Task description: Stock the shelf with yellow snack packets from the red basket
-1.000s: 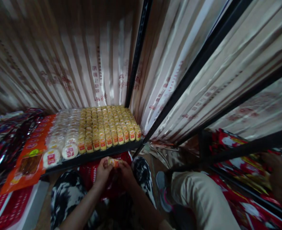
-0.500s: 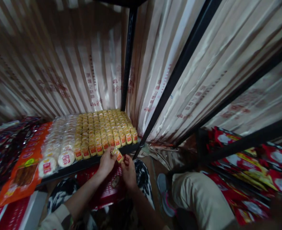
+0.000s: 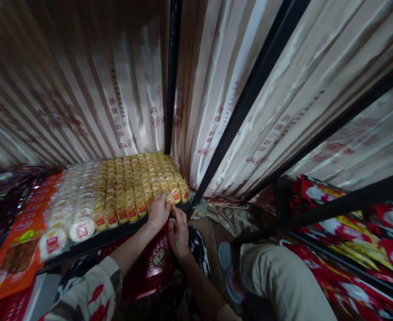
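Rows of small yellow wrapped snack packets (image 3: 126,196) with red labels stand on the black-edged shelf (image 3: 116,240). My left hand (image 3: 159,211) is at the front row near its right end, its fingers closed on a snack packet (image 3: 169,199). Just below and to the right, my right hand (image 3: 179,231) has its fingertips bent together by the lower end of that packet. Whether they grip it I cannot make out. Under my hands is a red basket (image 3: 146,278) with one small wrapped piece (image 3: 158,257) inside.
Round white wrapped cakes (image 3: 82,229) stand left of the yellow rows, beside an orange pack (image 3: 22,249). A slanting black post (image 3: 223,142) rises at the shelf's right end. Another person's bent leg (image 3: 280,276) is at right, near red bags (image 3: 343,232) on a rack.
Both hands have moved up and slightly right, carrying the packet from in front of the shelf to the front row. The view has shifted a little.
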{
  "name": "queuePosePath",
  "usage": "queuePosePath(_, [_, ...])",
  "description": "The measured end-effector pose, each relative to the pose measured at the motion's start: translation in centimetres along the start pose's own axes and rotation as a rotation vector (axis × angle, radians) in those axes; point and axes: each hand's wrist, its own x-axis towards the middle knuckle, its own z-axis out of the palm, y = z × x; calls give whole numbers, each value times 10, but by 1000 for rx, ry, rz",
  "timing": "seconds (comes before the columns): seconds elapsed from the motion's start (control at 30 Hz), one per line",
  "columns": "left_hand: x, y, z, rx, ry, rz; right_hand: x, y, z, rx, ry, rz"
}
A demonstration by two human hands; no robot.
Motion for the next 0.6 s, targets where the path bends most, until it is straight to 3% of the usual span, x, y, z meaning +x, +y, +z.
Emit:
queuePosePath(0.23, [3,-3,7,246,37,98,12,10,6,11,-10,-58])
queuePosePath(0.6, [-2,-6,10,140,76,34,19,14,4,-39,-96,-141])
